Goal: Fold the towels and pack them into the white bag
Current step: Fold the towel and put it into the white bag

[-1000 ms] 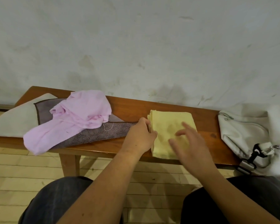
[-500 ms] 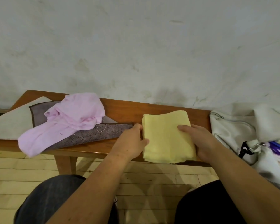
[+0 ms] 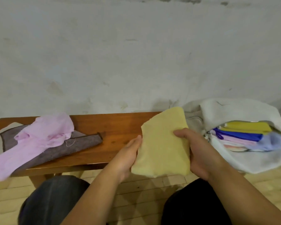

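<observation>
Head view. The folded yellow towel (image 3: 162, 143) is held in the air between both hands, above the near edge of the wooden bench (image 3: 120, 124) and just left of the white bag (image 3: 234, 111). The left hand (image 3: 128, 153) grips the towel's left edge, its fingers hidden beneath the cloth. The right hand (image 3: 199, 148) clasps the right edge, thumb on top and fingers underneath.

The bag lies at the right end of the bench with its mouth open towards the viewer. Inside it sit stacked folded towels: mustard (image 3: 248, 127), blue (image 3: 238, 135), pink (image 3: 237, 141) and pale blue (image 3: 272, 142). At the far left of the bench, a crumpled pink towel (image 3: 44, 137) rests on a spread grey towel (image 3: 81, 142), well apart from the hands.

Half a second ago the yellow towel lay flat on the bench with a hand at each side. It is now lifted clear, tilted, and carried right towards the bag. The bag's open mouth and its contents have come more fully into view.
</observation>
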